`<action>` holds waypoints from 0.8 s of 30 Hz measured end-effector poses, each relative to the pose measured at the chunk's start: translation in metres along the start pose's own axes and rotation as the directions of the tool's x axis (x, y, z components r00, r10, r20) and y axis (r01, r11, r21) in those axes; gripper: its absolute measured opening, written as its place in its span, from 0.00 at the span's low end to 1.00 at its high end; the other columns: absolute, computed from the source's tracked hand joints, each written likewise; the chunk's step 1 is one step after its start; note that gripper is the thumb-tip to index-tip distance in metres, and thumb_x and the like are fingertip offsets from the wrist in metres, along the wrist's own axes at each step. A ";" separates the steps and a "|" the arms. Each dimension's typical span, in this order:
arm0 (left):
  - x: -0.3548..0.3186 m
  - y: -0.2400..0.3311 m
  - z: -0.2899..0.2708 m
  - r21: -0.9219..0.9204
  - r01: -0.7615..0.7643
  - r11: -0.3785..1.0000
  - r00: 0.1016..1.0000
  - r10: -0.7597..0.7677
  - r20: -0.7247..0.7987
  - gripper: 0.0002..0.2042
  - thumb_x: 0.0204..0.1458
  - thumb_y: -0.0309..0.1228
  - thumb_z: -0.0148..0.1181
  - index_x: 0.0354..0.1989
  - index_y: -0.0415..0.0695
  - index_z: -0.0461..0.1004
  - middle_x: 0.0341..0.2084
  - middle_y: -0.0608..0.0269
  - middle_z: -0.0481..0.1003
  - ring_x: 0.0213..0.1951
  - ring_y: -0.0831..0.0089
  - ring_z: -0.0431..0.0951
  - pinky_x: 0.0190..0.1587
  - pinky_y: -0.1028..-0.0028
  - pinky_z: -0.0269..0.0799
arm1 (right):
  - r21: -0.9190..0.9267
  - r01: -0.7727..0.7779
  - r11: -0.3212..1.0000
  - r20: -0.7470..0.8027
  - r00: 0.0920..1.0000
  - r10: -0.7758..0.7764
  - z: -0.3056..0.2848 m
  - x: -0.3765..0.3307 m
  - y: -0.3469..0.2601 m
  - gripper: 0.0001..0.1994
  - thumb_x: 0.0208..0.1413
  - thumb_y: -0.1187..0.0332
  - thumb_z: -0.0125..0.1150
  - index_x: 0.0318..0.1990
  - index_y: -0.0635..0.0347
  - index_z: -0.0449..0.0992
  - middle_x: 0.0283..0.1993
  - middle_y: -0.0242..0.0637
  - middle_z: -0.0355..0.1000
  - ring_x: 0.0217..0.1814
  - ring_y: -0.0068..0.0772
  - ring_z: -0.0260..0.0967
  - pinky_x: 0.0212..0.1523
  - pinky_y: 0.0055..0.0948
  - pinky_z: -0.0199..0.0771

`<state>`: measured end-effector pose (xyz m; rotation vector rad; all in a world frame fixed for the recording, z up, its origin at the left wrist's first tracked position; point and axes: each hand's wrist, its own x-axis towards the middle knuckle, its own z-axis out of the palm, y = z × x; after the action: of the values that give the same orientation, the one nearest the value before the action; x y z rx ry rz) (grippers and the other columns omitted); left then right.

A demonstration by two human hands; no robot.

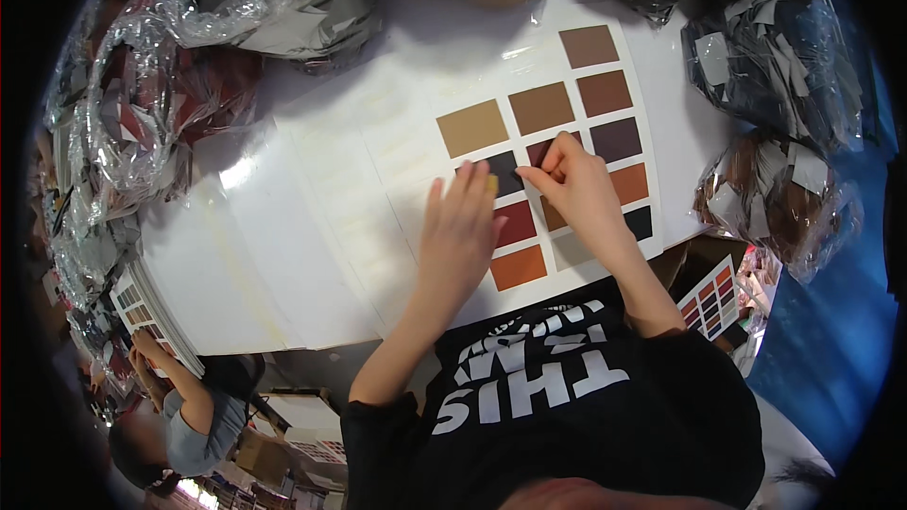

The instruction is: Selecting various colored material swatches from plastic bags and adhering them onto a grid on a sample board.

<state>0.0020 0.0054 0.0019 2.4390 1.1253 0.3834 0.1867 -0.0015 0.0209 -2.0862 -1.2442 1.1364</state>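
Observation:
A white card sheet point(420, 146) bears rows of coloured swatches in brown, tan, maroon, grey and orange. My left hand point(455, 236) lies with its fingers stretched out, at the left edge of a dark grey swatch point(504, 176). Something small and yellow shows at one of its fingertips. Just right of it, my right hand point(578, 191) is closed, thumb and fingers bent together beside a dark maroon swatch point(539, 152) that it partly covers. Whatever that hand pinches, if anything, is hidden. Above the hands lie a tan swatch point(472, 128) and a brown swatch point(540, 109).
Clear plastic bags of dark grey pieces point(765, 66) and of reddish pieces point(179, 85) ring the white table. Another swatch card point(710, 300) stands at the lower right. At the lower left a co-worker point(198, 416) reaches toward a stack of swatch cards point(142, 307).

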 end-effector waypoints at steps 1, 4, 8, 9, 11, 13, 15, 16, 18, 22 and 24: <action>0.007 0.001 -0.001 -0.015 -0.045 0.999 0.996 0.046 0.073 0.26 0.46 0.29 0.64 0.55 0.38 0.68 0.60 0.57 0.65 0.62 0.61 0.63 0.62 0.56 0.60 | -0.020 -0.003 1.000 -0.046 0.999 0.002 -0.006 -0.002 -0.001 0.14 0.52 0.67 0.65 0.25 0.63 0.65 0.15 0.36 0.65 0.15 0.31 0.62 0.19 0.29 0.59; 0.008 0.003 0.013 -0.045 -0.144 0.989 0.987 0.147 0.068 0.26 0.45 0.29 0.64 0.55 0.38 0.69 0.59 0.55 0.66 0.61 0.60 0.65 0.59 0.61 0.64 | 0.046 0.040 0.998 -0.058 0.998 -0.038 -0.024 -0.020 -0.001 0.14 0.52 0.67 0.65 0.26 0.63 0.65 0.15 0.34 0.63 0.16 0.25 0.60 0.20 0.25 0.57; 0.015 0.004 0.012 -0.060 -0.184 0.981 0.983 0.185 0.015 0.21 0.47 0.29 0.62 0.51 0.38 0.72 0.53 0.52 0.71 0.56 0.58 0.70 0.55 0.64 0.69 | 0.179 0.087 0.980 -0.055 0.995 -0.078 -0.053 -0.054 -0.003 0.13 0.53 0.69 0.64 0.26 0.63 0.66 0.15 0.30 0.61 0.17 0.18 0.55 0.21 0.20 0.55; 0.018 0.006 0.008 -0.092 -0.173 0.981 0.982 0.179 0.059 0.19 0.48 0.29 0.62 0.50 0.38 0.72 0.53 0.52 0.71 0.55 0.57 0.71 0.55 0.64 0.69 | 0.180 0.104 0.978 -0.077 0.993 -0.091 -0.060 -0.062 -0.001 0.13 0.53 0.69 0.64 0.26 0.63 0.66 0.15 0.30 0.61 0.17 0.18 0.55 0.21 0.20 0.55; 0.031 0.007 -0.006 -0.143 -0.148 0.979 0.976 0.167 0.136 0.17 0.49 0.28 0.60 0.49 0.40 0.73 0.52 0.51 0.71 0.54 0.55 0.71 0.55 0.62 0.68 | 0.168 0.176 0.970 -0.131 0.979 -0.155 -0.075 -0.074 0.007 0.11 0.53 0.72 0.64 0.26 0.63 0.66 0.17 0.24 0.63 0.20 0.09 0.55 0.20 0.15 0.50; 0.065 0.011 -0.028 -0.128 -0.213 0.969 0.975 0.219 0.030 0.16 0.49 0.27 0.61 0.48 0.40 0.73 0.52 0.51 0.72 0.54 0.55 0.71 0.54 0.62 0.68 | 0.126 0.187 0.974 -0.164 0.972 -0.166 -0.098 -0.078 0.007 0.10 0.52 0.73 0.64 0.27 0.64 0.67 0.18 0.25 0.64 0.20 0.11 0.57 0.21 0.15 0.54; 0.117 0.015 -0.049 -0.070 -0.356 0.932 0.928 0.344 -0.142 0.15 0.48 0.26 0.60 0.47 0.41 0.74 0.48 0.51 0.73 0.51 0.54 0.73 0.52 0.63 0.68 | 0.069 0.223 0.972 -0.229 0.952 -0.202 -0.119 -0.077 0.017 0.11 0.52 0.70 0.65 0.28 0.64 0.68 0.17 0.31 0.65 0.17 0.16 0.58 0.19 0.20 0.57; 0.141 0.044 -0.083 0.015 -0.465 0.885 0.850 0.451 -0.270 0.15 0.48 0.26 0.60 0.46 0.41 0.74 0.47 0.51 0.74 0.49 0.54 0.73 0.51 0.63 0.69 | -0.010 0.268 0.963 -0.295 0.920 -0.259 -0.148 -0.108 0.003 0.10 0.52 0.70 0.65 0.29 0.64 0.69 0.18 0.32 0.66 0.18 0.17 0.61 0.20 0.20 0.59; 0.211 0.062 -0.089 -0.053 -0.557 0.829 0.791 0.509 -0.339 0.13 0.48 0.25 0.60 0.44 0.42 0.74 0.43 0.53 0.76 0.47 0.54 0.74 0.50 0.63 0.69 | -0.131 0.305 0.943 -0.319 0.888 -0.331 -0.190 -0.113 0.014 0.06 0.52 0.73 0.64 0.32 0.64 0.72 0.22 0.35 0.72 0.22 0.20 0.70 0.24 0.19 0.66; 0.326 0.083 -0.103 0.237 -0.531 0.814 0.713 0.580 -0.394 0.12 0.49 0.27 0.59 0.44 0.44 0.75 0.40 0.57 0.76 0.46 0.56 0.73 0.48 0.63 0.68 | -0.163 0.286 0.944 -0.486 0.810 -0.329 -0.266 -0.125 0.002 0.06 0.54 0.73 0.61 0.37 0.64 0.72 0.22 0.33 0.71 0.22 0.17 0.64 0.23 0.19 0.60; 0.368 0.068 -0.102 0.449 -0.470 0.760 0.699 0.631 -0.336 0.13 0.50 0.32 0.58 0.44 0.46 0.76 0.42 0.58 0.76 0.48 0.58 0.73 0.49 0.62 0.67 | -0.379 0.187 0.906 -0.465 0.808 -0.362 -0.290 -0.114 -0.030 0.09 0.53 0.71 0.61 0.39 0.64 0.72 0.27 0.35 0.71 0.27 0.21 0.66 0.29 0.22 0.65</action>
<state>0.2375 0.2762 0.1500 3.0807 0.5853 1.1168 0.3839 -0.0782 0.2516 -2.1299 -1.4454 0.2001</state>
